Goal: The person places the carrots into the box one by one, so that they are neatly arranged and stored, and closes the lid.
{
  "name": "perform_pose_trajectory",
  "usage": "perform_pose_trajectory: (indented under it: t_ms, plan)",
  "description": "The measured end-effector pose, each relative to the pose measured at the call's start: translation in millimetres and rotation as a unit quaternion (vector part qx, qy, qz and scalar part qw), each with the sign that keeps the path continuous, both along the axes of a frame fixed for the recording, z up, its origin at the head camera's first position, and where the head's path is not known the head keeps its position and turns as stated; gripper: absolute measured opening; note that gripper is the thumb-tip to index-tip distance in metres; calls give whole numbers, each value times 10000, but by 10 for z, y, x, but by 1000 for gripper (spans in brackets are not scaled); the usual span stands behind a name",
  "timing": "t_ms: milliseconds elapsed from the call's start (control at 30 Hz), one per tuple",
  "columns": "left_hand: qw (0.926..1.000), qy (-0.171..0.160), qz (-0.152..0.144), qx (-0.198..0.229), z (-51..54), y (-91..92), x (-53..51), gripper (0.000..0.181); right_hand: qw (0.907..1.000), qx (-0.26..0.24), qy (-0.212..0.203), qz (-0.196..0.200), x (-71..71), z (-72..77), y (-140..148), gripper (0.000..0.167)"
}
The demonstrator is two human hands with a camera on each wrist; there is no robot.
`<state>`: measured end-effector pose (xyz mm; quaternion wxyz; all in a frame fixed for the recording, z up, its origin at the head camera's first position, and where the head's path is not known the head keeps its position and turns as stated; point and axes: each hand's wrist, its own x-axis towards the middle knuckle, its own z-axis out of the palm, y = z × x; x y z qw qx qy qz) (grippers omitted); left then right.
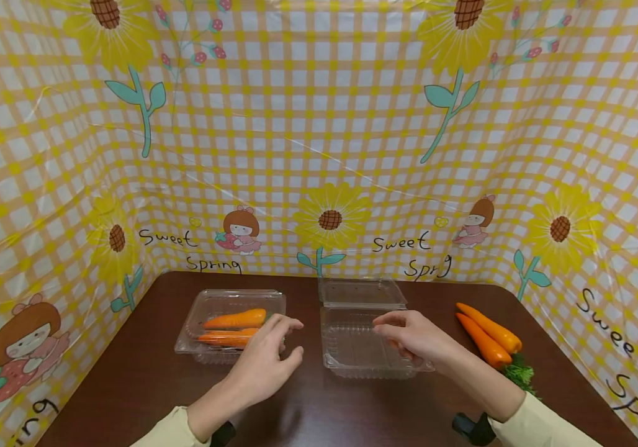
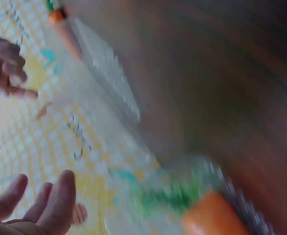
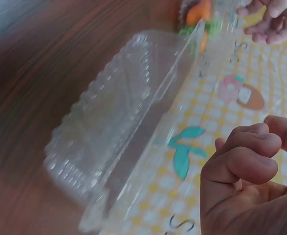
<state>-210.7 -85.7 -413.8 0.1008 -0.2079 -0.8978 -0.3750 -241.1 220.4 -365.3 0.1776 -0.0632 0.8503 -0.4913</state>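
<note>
On the left of the table stands a clear plastic box (image 1: pixel 202 304), its lid seemingly down, with orange carrots (image 1: pixel 235 319) inside. My left hand (image 1: pixel 265 357) is raised by this box's right side, fingers loosely bent and holding nothing; in the left wrist view its fingers (image 2: pixel 60 203) are apart from the blurred box. A second clear plastic box (image 1: pixel 347 344) has its lid (image 1: pixel 360 292) folded back and no carrots in it. Over its right side hovers my right hand (image 1: pixel 414 335). The right wrist view shows that hand's fingers (image 3: pixel 241 164) loosely curled with nothing between them.
Two carrots (image 1: pixel 483 335) with green tops (image 1: pixel 519 372) lie side by side at the right of the brown table (image 1: pixel 308 410). Patterned yellow check sheeting (image 1: pixel 319 136) rises behind the table and along both sides.
</note>
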Motion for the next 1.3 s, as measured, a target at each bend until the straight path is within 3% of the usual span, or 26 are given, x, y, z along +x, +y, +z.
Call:
perform_pose_trajectory:
  t_ms: [133, 333, 433, 567, 833, 1000, 1067, 1167, 1300]
  plan:
    - [9981, -540, -301, -13, -122, 226, -51, 43, 9996, 55, 19, -275, 26, -38, 188, 49]
    - [9931, -1141, -246, 82, -302, 467, -177, 60, 9991, 132, 222, -324, 36, -121, 444, 55]
    - [9910, -1319, -229, -6, -379, 533, -236, 64, 9980, 345, 373, -380, 42, -181, 552, 56]
    - [9911, -1317, -160, -124, -452, 583, -292, 61, 9929, 786, 712, -544, 41, -259, 722, 57]
    - [9913, -1306, -173, -60, -467, 605, -326, 63, 9888, 947, 874, -752, 4, -333, 1214, 65]
    - [9894, -1431, -228, -38, -437, 605, -350, 62, 9700, 1861, 1195, -1007, -5, -398, 1495, 74]
    - [9889, -1466, -251, -19, -421, 604, -352, 61, 9662, 1983, 1270, -1053, -12, -428, 1593, 75]
    - [9892, -1438, -283, 5, -407, 599, -353, 62, 9631, 2049, 1361, -1092, -8, -467, 1734, 74]
    - [9898, -1391, -297, 51, -395, 594, -349, 63, 9661, 1880, 1274, -1227, 4, -513, 1891, 72]
